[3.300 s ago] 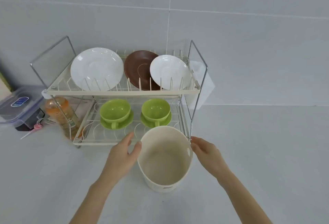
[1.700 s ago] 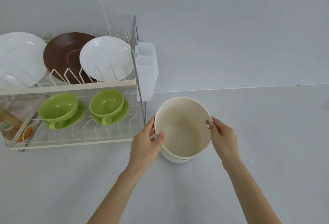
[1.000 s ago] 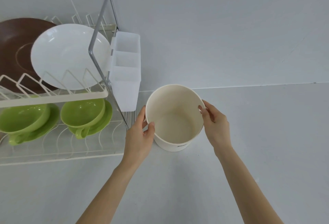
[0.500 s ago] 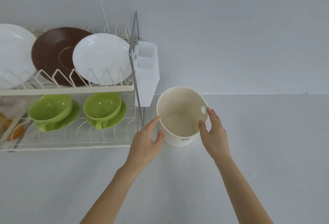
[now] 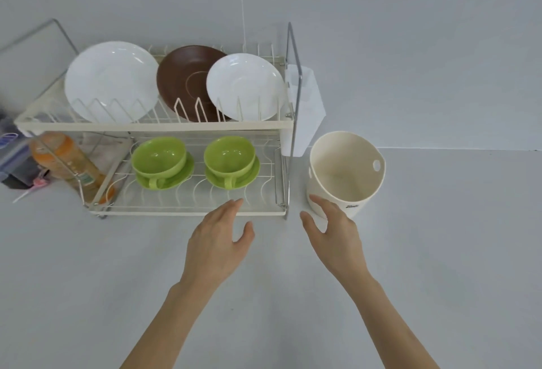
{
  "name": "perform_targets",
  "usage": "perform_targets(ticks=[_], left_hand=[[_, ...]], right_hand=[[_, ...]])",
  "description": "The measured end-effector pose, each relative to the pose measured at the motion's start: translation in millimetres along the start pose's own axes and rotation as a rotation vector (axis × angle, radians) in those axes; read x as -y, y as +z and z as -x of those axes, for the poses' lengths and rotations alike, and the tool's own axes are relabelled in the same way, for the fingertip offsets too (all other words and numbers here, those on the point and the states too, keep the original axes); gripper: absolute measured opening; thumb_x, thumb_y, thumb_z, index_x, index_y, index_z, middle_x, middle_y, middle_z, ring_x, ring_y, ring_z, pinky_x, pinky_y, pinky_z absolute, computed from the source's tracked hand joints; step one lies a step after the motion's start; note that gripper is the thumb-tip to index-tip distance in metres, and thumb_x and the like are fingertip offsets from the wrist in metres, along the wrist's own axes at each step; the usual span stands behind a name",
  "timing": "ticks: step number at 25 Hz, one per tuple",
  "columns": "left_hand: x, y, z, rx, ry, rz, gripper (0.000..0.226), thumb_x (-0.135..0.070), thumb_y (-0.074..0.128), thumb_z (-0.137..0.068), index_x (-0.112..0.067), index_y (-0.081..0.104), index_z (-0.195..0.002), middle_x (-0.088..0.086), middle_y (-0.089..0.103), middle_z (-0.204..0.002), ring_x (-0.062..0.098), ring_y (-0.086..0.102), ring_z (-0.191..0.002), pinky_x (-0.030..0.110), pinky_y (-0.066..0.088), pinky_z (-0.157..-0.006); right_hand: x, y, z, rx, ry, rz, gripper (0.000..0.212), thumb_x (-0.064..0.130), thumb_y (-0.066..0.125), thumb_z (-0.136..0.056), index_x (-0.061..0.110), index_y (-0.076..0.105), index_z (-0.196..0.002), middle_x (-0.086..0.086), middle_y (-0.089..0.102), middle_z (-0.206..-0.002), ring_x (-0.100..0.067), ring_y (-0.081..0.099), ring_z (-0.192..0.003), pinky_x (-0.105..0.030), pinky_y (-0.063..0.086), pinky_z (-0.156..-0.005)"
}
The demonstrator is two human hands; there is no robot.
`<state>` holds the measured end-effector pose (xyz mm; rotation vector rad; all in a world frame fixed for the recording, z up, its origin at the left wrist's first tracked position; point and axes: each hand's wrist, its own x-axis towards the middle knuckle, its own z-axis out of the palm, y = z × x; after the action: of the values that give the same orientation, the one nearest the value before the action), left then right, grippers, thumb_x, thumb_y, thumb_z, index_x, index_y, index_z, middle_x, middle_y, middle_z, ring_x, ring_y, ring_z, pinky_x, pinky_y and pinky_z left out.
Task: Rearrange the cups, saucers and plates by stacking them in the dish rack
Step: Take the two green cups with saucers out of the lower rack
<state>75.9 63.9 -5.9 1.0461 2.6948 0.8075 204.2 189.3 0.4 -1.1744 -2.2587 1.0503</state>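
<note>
I hold my left hand (image 5: pixel 218 241) and right hand (image 5: pixel 333 232) spread, gripping nothing, before the cream two-tier wire dish rack (image 5: pixel 187 126), where plates stand slotted upright and green cups sit on saucers below.

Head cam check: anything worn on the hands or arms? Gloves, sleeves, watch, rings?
Nothing worn. The left hand and right hand are bare: no gloves, rings or markings visible. Both forearms are uncovered down to the frame's bottom edge, with no sleeve, watch or strap in view.
</note>
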Motion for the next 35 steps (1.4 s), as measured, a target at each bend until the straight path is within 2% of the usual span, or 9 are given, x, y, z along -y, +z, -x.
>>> perform_targets(ticks=[6, 12, 18, 21, 24, 26, 28, 32, 35], left_hand=[[50, -26, -19, 0.026, 0.006, -0.043, 0.055, -0.038, 0.046, -0.087, -0.025, 0.032, -0.139, -0.005, 0.036, -0.148, 0.016, 0.035, -0.133, 0.035, 0.037, -0.1], [81, -30, -70, 0.13, -0.018, 0.017, 0.061, -0.044, 0.046, -0.086, -0.021, 0.028, -0.14, -0.003, 0.033, -0.149, 0.02, 0.032, -0.135, 0.038, 0.035, -0.1], [82, -4, -125, 0.251, -0.243, 0.497, 0.057, -0.04, 0.051, -0.086, -0.007, 0.042, -0.131, 0.009, 0.046, -0.14, 0.025, 0.044, -0.129, 0.028, 0.034, -0.096], [81, 4, -144, 0.26, -0.381, 0.561, 0.06, -0.045, 0.049, -0.086, -0.006, 0.04, -0.132, 0.01, 0.052, -0.132, 0.027, 0.049, -0.123, 0.027, 0.034, -0.092], [83, 9, -156, 0.244, -0.423, 0.611, 0.036, -0.038, 0.05, -0.087, -0.01, 0.056, -0.109, 0.007, 0.059, -0.106, 0.029, 0.057, -0.109, 0.039, 0.043, -0.099], [83, 9, -160, 0.238, -0.458, 0.684, 0.029, -0.03, 0.052, -0.087, -0.006, 0.061, -0.1, 0.011, 0.063, -0.102, 0.027, 0.061, -0.101, 0.042, 0.047, -0.097], [82, 9, -161, 0.23, -0.504, 0.771, 0.022, -0.022, 0.052, -0.087, -0.003, 0.061, -0.096, 0.015, 0.064, -0.101, 0.026, 0.062, -0.096, 0.034, 0.05, -0.088], [76, -2, -153, 0.212, -0.547, 0.863, 0.014, -0.013, 0.052, -0.086, -0.01, 0.06, -0.076, 0.011, 0.063, -0.093, 0.02, 0.06, -0.09, 0.025, 0.048, -0.078], [72, -15, -134, 0.212, -0.542, 0.921, 0.015, -0.013, 0.053, -0.086, -0.017, 0.061, -0.074, 0.003, 0.066, -0.087, 0.016, 0.063, -0.087, 0.023, 0.049, -0.08]], right_hand=[[29, 47, -6, 0.111, 0.069, 0.034, 0.048, 0.045, 0.05, -0.086, 0.03, 0.043, -0.132, 0.007, 0.051, -0.135, -0.017, 0.044, -0.126, -0.036, 0.038, -0.094], [47, 85, -51, 0.175, 0.164, -0.039, 0.057, 0.045, 0.049, -0.087, 0.019, 0.039, -0.136, -0.002, 0.05, -0.139, -0.02, 0.046, -0.128, -0.037, 0.038, -0.104], [56, 112, -109, 0.183, 0.309, -0.189, 0.054, 0.04, 0.046, -0.089, 0.015, 0.037, -0.137, -0.008, 0.051, -0.137, -0.023, 0.048, -0.125, -0.032, 0.037, -0.097], [58, 120, -132, 0.198, 0.358, -0.231, 0.049, 0.035, 0.042, -0.092, 0.013, 0.04, -0.135, -0.01, 0.056, -0.129, -0.022, 0.054, -0.101, -0.027, 0.036, -0.08], [55, 125, -143, 0.208, 0.424, -0.268, 0.041, 0.033, 0.044, -0.091, 0.01, 0.047, -0.126, -0.012, 0.062, -0.111, -0.024, 0.054, -0.09, -0.03, 0.04, -0.077], [54, 125, -146, 0.202, 0.46, -0.28, 0.019, 0.03, 0.047, -0.089, 0.014, 0.056, -0.089, -0.011, 0.058, -0.085, -0.027, 0.053, -0.082, -0.038, 0.049, -0.079], [53, 126, -147, 0.198, 0.489, -0.324, 0.022, 0.027, 0.049, -0.086, 0.011, 0.048, -0.071, -0.011, 0.049, -0.079, -0.024, 0.048, -0.076, -0.049, 0.05, -0.092], [61, 119, -137, 0.173, 0.501, -0.394, 0.018, 0.022, 0.053, -0.081, 0.008, 0.048, -0.07, -0.013, 0.047, -0.079, -0.022, 0.045, -0.075, -0.056, 0.044, -0.096], [67, 107, -117, 0.188, 0.497, -0.426, 0.035, 0.02, 0.054, -0.08, -0.015, 0.056, -0.087, -0.036, 0.06, -0.095, -0.036, 0.056, -0.08, -0.059, 0.042, -0.096]])
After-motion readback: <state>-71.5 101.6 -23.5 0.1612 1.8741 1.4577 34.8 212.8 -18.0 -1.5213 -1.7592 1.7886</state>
